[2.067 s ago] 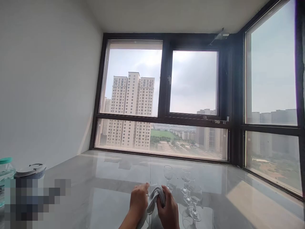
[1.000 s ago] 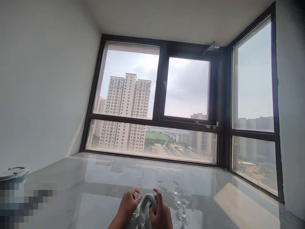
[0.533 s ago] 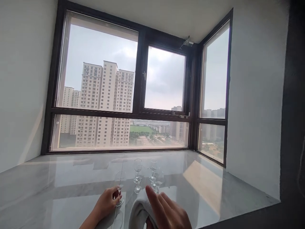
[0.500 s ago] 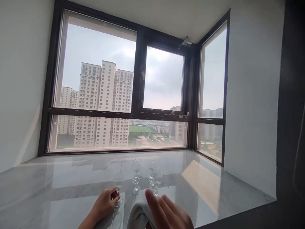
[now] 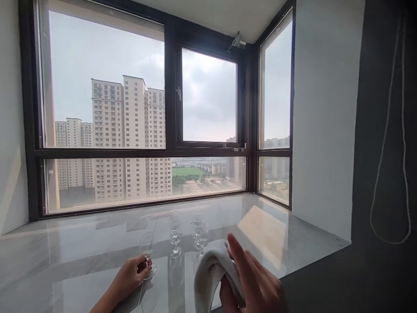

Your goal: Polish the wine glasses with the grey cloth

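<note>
My left hand (image 5: 128,278) rests on the glossy marble sill (image 5: 74,256), its fingers closed round the stem of a small clear stemmed glass (image 5: 147,252) that stands upright. My right hand (image 5: 257,287) is raised near the bottom edge and holds a white cloth (image 5: 211,271) draped over it, thumb pinching the cloth and fingers stretched forward. Three more clear stemmed glasses stand in a group just beyond: one (image 5: 175,234) in the middle and two (image 5: 198,228) to its right.
A wide dark-framed corner window (image 5: 169,108) runs behind the sill, with tall buildings outside. A white wall (image 5: 322,121) closes the sill on the right. Right of it, a looped bead cord (image 5: 391,143) hangs on a dark surface.
The view has swung to the right. The glass went from being wiped between both hands to standing on the sill in my left hand. My right hand lifted away with the cloth.
</note>
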Demonstrator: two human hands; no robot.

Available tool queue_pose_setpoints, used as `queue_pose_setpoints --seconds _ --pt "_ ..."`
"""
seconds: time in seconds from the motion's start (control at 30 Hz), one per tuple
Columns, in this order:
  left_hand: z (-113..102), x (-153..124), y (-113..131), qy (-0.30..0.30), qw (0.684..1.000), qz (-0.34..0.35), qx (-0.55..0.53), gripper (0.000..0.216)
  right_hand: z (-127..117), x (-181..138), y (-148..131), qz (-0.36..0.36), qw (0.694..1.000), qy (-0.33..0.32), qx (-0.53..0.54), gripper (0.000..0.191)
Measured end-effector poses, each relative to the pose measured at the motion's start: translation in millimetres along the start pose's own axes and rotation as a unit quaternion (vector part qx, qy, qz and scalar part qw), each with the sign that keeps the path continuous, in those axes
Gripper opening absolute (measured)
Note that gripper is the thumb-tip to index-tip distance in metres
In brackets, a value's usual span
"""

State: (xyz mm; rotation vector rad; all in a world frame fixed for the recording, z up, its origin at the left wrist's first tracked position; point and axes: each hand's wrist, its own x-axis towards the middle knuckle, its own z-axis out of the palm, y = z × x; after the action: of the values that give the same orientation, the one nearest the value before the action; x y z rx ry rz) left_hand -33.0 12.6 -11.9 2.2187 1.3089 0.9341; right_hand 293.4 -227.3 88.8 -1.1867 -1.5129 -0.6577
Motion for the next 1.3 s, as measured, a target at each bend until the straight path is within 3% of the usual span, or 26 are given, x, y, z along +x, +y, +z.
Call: queue_pose_setpoints --seconds 0.1,0.2,0.3,0.37,0.53,0.8,1.03,1.13,1.3 --pt "0.0 -1.6 3.9 0.006 1.0 0.0 0.01 0.029 27.5 3.9 61.7 0.14 0.979 -0.099 -0.112 0.071" --pt "0.3 -2.2 7.0 0.014 1.0 -0.001 0.027 0.027 65.5 -6.3 116.9 0.29 0.91 -0.221 -0.196 0.066" --pt "0.6 -2.1 8.2 0.016 0.999 -0.007 0.038 0.024 103.3 -17.3 140.4 0.364 0.866 -0.277 -0.202 0.066" --pt "1.0 -2.1 8.0 0.013 0.999 -0.009 0.043 0.023 126.0 -21.6 139.1 0.384 0.857 -0.291 -0.183 0.072" --pt "2.8 -2.3 4.2 0.01 0.999 -0.001 0.049 0.022 163.3 -26.9 121.5 0.373 0.856 -0.286 -0.215 0.07" --pt "7.2 -3.6 4.4 -0.026 0.999 0.002 0.045 0.021 171.6 -33.9 129.7 0.335 0.859 -0.3 -0.245 0.054" --pt "34.2 7.9 39.8 -0.104 0.994 0.032 -0.025 0.012 176.8 -33.2 132.4 0.326 0.839 -0.34 -0.272 0.058" --pt "52.5 11.7 59.9 -0.1 0.993 0.065 -0.023 0.009 176.5 -31.8 131.2 0.324 0.84 -0.338 -0.275 0.057" --pt "64.6 4.6 76.5 -0.03 0.994 0.076 0.077 0.053 176.3 -31.8 129.0 0.315 0.844 -0.332 -0.281 0.055"
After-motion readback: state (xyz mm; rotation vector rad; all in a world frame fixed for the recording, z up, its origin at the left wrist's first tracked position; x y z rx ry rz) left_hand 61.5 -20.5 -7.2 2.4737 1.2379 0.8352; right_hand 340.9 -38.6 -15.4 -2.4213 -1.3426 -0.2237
